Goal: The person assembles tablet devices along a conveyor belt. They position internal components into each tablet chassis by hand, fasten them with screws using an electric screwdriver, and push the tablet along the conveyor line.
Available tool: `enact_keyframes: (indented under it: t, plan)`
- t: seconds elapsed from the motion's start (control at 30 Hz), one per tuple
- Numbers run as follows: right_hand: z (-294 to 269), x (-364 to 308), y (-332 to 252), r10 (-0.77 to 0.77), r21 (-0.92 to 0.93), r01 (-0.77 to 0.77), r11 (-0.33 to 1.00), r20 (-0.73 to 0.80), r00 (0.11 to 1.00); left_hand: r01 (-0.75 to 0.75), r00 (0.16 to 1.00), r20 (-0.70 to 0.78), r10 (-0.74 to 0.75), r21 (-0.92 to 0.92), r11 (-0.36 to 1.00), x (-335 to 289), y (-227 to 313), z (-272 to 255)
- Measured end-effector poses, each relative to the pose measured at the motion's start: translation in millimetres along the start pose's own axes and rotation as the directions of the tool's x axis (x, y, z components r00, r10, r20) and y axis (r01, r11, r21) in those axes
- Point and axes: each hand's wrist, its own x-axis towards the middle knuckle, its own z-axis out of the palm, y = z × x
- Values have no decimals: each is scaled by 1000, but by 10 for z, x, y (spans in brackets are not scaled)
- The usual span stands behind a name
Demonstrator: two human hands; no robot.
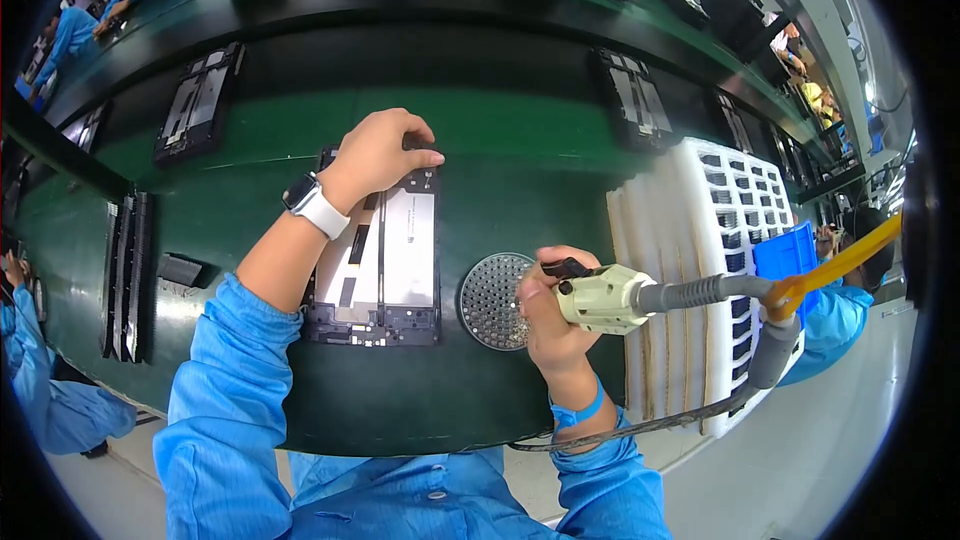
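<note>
An opened tablet-like device (410, 240), with a black frame and silver inner plates, lies on the green bench in front of me. My left hand (380, 152) is over its far end, fingers curled toward the thumb near the far right corner; anything small between the fingertips is hidden. My right hand (552, 330) is closed around a pale green electric screwdriver (605, 300), its grey cable running off to the right. This tool is held above the right part of a round metal dish (490, 300) covered in small holes. The screwdriver's tip cannot be made out.
White foam trays (665, 280) stand at the right, next to a blue bin (787, 253). Black strips (127, 275) and a small dark block (182, 270) lie at the left. Similar devices (200, 105) rest farther back. Co-workers in blue sit around the bench.
</note>
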Motion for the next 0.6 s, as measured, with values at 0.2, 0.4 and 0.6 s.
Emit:
enact_keyframes:
  t: [0.2,0.4,0.6]
  plan:
    - [35,6,67,-68,-63,65,996,-35,997,196,968,164,-192,-9,981,14,25,-97]
    - [31,84,34,-29,9,31,999,-180,983,-16,999,37,17,-6,1000,-637,20,-32]
    - [346,278,-260,-91,119,103,987,-106,990,-54,998,-21,53,-38,998,-1378,228,-6]
